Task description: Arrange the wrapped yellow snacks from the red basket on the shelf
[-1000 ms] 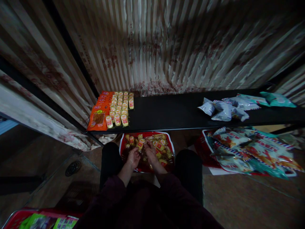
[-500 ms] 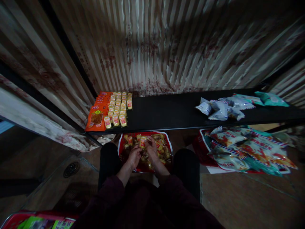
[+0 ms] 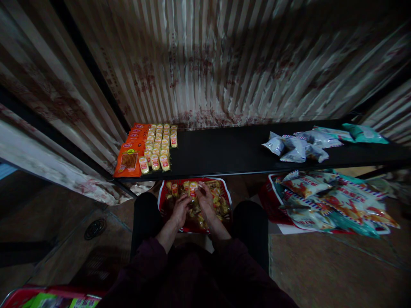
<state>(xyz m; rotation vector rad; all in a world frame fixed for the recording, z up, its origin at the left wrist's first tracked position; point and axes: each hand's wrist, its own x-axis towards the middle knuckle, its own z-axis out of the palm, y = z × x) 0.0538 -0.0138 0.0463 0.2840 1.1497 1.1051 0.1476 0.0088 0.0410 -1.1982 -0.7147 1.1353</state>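
Note:
A small yellow snack packet with a red and white label (image 3: 193, 187) is held up between my two hands, over the red basket (image 3: 227, 188). My right hand (image 3: 206, 200) pinches its right side. The fingers of my left hand (image 3: 181, 209) are closed at its lower left edge. Below my hands, the basket holds many similar wrapped packets (image 3: 221, 204), partly hidden by my hands. On the black shelf (image 3: 221, 149) just ahead, more of these yellow packets (image 3: 156, 161) stand in rows beside orange snack bags (image 3: 129, 160).
Silver and teal bags (image 3: 295, 147) lie at the shelf's right. Below them, a second red basket (image 3: 269, 201) is heaped with chip bags (image 3: 346, 199). Another red basket (image 3: 19, 293) with green packs sits at the lower left. A striped curtain (image 3: 205, 64) hangs behind the shelf.
My left hand has shifted slightly up against the packet. The packet stays in almost the same place above the basket, and the view has moved only a little.

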